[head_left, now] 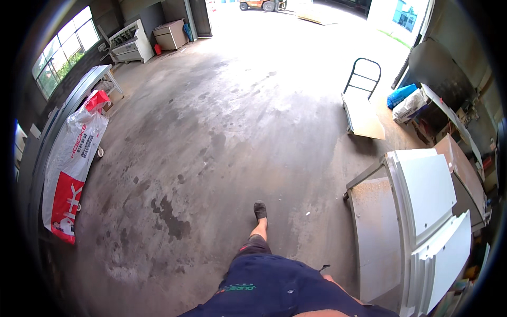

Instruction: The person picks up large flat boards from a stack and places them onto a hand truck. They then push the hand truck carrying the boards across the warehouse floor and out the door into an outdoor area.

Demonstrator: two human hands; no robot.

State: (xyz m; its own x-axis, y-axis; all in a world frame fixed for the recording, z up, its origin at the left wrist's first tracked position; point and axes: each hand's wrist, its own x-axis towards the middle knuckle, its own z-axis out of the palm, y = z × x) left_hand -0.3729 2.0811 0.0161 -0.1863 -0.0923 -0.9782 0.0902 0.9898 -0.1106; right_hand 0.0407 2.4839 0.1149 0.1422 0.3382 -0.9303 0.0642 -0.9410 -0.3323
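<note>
Smooth white panels (430, 195) stacked beside stained concrete floor (211, 132); hands seemingly hidden.

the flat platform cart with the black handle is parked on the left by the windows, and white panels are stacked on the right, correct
Not quite. In the head view the platform cart stands on the right, beyond the stacked white panels. By the windows on the left lies a red and white sack.

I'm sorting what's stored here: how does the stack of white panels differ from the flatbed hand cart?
The white panels are stacked on a rusty metal table at the person's right; the hand cart stands farther off on the concrete floor. The panels are white with ridged edges; the cart has a pale deck and an upright dark handle. Both are flat and rectangular.
</note>
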